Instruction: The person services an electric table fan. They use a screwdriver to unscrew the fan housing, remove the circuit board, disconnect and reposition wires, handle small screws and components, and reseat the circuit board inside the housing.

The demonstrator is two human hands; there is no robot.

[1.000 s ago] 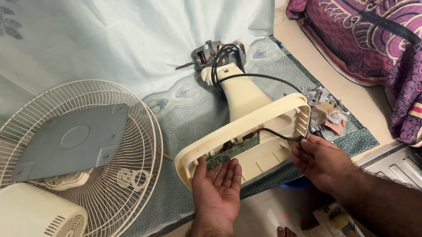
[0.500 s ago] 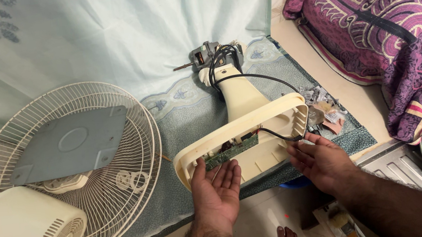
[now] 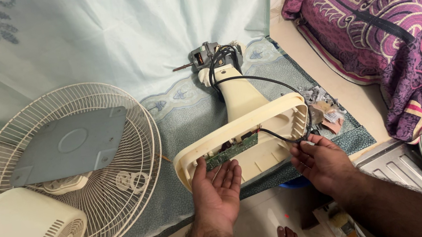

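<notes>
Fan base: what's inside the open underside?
Inside the cream fan base: a green circuit board and a black cable. The left hand covers part of the near rim.

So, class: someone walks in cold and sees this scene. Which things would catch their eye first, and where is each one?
In the middle, the left hand and right hand steady an opened cream fan base, its green circuit board exposed and a black cable looping over it. To the left lies a round wire fan guard bearing a grey plate and a cream motor cover. A purple patterned pillow fills the upper right.

Both hands (image 3: 265, 175) on opened fan base (image 3: 243, 141)
</notes>
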